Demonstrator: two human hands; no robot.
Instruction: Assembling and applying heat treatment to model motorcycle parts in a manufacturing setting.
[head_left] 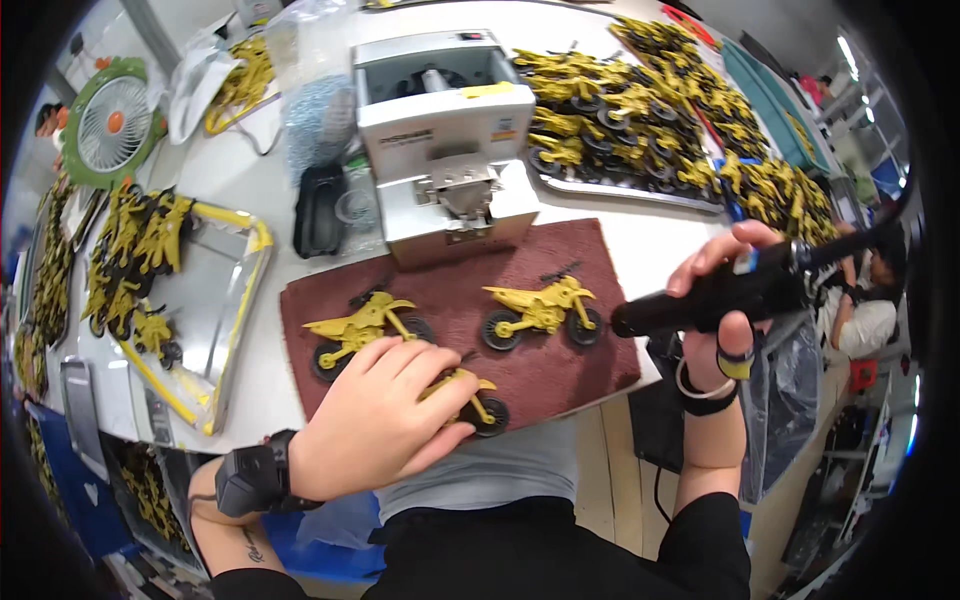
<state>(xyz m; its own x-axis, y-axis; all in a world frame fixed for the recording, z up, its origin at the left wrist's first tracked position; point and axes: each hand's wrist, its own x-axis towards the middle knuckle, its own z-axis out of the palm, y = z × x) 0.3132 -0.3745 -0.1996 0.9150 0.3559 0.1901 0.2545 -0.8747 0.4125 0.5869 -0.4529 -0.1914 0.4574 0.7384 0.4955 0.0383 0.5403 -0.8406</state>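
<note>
My left hand (372,418) lies over a yellow toy motorcycle (480,400) near the front of a dark red mat (540,385). Its fingers curl round the toy, and the palm hides most of it. Two more yellow toy motorcycles, one at the left (365,325) and one at the right (540,308), rest on their sides on the mat. My right hand (708,362) grips a black electric screwdriver (735,293) beyond the mat's right edge. The tool is held roughly level, its narrower end pointing left and a cable running from its other end.
Behind the mat stands a grey-white machine (445,130) with a metal track, beside a black tray (320,210). Motorcycles heap a metal tray (625,195) at back right and a yellow-edged tray (215,300) at left. A green fan (115,122) stands far left; a person (860,315) sits at right.
</note>
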